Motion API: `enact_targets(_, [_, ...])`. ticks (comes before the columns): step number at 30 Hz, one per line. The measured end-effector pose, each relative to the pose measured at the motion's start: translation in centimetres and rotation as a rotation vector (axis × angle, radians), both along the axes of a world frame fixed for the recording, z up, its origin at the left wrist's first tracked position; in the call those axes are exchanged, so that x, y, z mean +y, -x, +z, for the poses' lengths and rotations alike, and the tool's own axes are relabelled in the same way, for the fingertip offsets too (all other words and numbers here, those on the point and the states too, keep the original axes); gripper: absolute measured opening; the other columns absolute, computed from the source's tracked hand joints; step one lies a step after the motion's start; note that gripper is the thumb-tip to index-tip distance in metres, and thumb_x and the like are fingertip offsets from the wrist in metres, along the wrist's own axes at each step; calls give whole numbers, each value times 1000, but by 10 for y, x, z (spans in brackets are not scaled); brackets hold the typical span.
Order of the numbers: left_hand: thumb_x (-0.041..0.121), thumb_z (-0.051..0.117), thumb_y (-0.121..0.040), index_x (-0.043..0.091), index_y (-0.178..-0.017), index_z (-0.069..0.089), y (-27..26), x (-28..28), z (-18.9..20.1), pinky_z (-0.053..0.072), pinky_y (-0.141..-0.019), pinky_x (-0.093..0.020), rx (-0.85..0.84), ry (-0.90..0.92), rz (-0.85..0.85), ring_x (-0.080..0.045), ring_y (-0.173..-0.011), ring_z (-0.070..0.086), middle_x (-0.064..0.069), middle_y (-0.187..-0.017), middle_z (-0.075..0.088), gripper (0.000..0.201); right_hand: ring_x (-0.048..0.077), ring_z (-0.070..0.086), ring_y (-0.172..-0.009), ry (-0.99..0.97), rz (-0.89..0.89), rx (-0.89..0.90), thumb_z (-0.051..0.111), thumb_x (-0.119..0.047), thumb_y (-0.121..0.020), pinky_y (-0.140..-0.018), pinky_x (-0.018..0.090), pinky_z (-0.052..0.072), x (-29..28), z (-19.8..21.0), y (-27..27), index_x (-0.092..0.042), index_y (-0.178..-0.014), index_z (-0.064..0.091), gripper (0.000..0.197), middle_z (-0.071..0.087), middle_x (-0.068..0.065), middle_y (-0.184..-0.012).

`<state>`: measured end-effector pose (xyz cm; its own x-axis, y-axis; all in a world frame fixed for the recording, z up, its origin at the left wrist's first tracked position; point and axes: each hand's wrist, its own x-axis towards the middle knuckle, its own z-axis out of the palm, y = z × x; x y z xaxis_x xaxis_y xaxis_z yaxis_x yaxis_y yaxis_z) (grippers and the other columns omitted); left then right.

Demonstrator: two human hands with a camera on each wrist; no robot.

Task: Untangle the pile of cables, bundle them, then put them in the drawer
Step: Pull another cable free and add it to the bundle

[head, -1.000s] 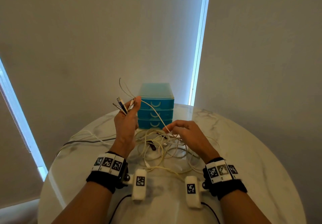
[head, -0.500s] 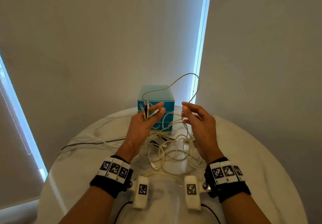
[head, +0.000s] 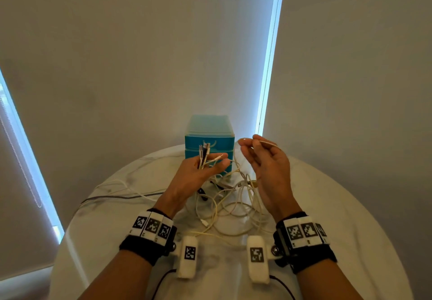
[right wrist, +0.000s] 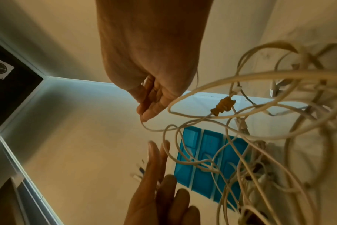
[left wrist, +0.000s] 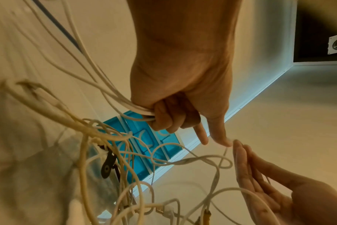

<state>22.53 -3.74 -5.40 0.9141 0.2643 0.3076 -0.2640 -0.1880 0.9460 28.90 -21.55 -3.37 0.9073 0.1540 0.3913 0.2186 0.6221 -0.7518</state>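
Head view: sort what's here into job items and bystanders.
Job:
- cable pile
- cable ends, gripped in left hand
- white cable, pinched by right hand
- blue drawers, all closed

Bystanders:
- table
- blinds
- wrist cameras

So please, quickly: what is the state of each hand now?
Left hand: gripping a bunch of cable ends.
Right hand: pinching one pale cable between thumb and fingers.

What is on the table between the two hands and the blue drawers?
In the head view, a tangled pile of cables lies on the table, between the left hand, the right hand and the blue drawers.
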Motion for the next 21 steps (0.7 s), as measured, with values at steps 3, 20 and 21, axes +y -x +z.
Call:
enact_targets(3, [40,83,-92,26,-112,83,0,-6,-1,53,-87,-19,19,1,-2,-1,-102,75,12,-106,82,24,29,77,-114,35,67,7,57,-8,-109,-101,35,61,7,-1,8,1,-130,63,24,79,20,-115])
enact_targets(20, [41,84,-91,27,-100,84,-14,14,-8,45,-63,-20,-150,322,420,1,-63,63,18,-66,71,17,13,75,-82,749,-400,-101,66,7,-93,-78,36,66,-11,-26,-21,-23,-101,71,31,79,-1,-95])
enact_targets(21, [44,85,-90,26,-98,84,-15,19,-9,40,-60,-26,-139,379,457,-6,-55,52,17,-55,59,20,9,72,-85,757,-462,-102,60,13,-92,-76,25,63,-14,-26,-22,-21,-100,70,37,77,-1,-98])
